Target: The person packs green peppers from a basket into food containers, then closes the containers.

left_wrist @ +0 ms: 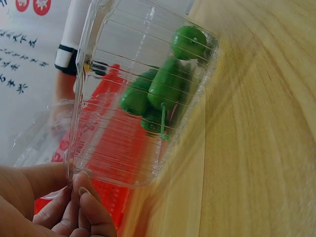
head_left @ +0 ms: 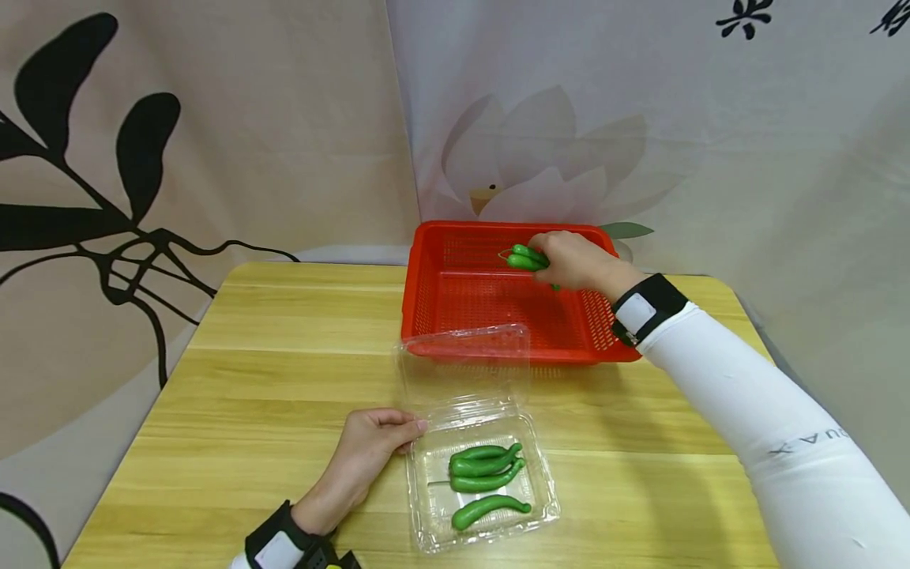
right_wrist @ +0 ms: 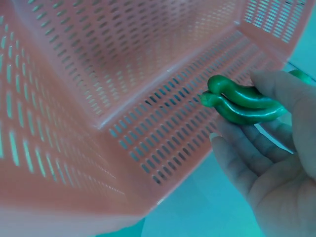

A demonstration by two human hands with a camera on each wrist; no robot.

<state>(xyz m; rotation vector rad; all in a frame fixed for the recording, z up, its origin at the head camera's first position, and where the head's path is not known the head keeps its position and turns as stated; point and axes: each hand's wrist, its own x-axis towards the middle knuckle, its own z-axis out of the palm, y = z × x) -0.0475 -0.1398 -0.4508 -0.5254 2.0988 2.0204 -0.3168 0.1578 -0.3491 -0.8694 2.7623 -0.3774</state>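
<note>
My left hand (head_left: 366, 450) pinches the left rim of a clear plastic clamshell box (head_left: 546, 514) between thumb and fingers. Several green chili peppers (head_left: 490, 511) lie in its base. In the left wrist view, those peppers (left_wrist: 165, 86) show through the ribbed clear wall. Over the red plastic basket (head_left: 414, 300), my right hand (head_left: 577, 261) holds green chili peppers (head_left: 524, 262). At least two peppers (right_wrist: 242, 106) show between thumb and fingers in the right wrist view; part of the bunch is hidden by the hand.
The box's hinged lid (head_left: 465, 375) stands open, its far edge overlapping the basket's near rim. Both stand on a wooden table (head_left: 298, 356). Behind it hangs a printed cloth (head_left: 320, 142) with plant and flower patterns.
</note>
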